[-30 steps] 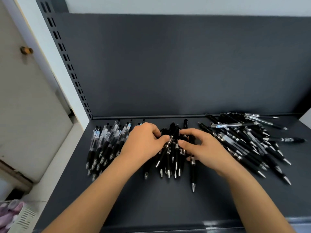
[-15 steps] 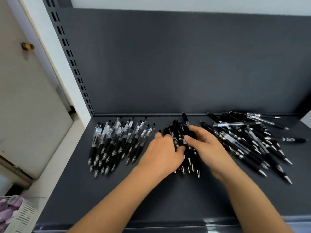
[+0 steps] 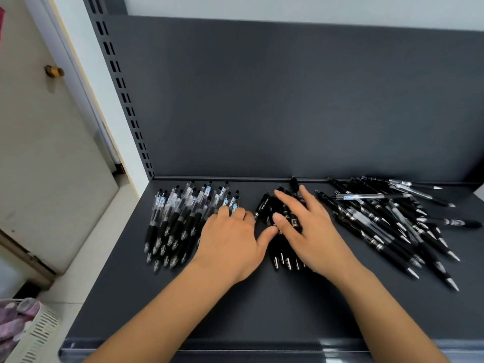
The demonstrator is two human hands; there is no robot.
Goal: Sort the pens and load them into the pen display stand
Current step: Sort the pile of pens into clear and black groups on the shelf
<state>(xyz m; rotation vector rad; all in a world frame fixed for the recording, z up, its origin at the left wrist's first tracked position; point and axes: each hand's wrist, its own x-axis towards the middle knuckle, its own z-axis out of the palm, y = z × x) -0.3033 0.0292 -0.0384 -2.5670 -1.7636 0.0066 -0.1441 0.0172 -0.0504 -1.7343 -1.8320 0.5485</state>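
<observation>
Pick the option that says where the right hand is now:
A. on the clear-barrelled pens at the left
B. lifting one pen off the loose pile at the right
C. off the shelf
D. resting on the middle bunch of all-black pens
D: the right hand lies flat, fingers spread, on the middle bunch of all-black pens, gripping none.

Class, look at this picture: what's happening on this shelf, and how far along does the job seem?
A person is sorting pens on a dark shelf with bare hands. A tidy group of clear pens lies at the left, a black pile in the middle, and a loose mixed heap at the right. The left hand rests flat between the clear pens and the black pile; the right hand lies open across the black pile. Neither grips a pen. No display stand is in view.
</observation>
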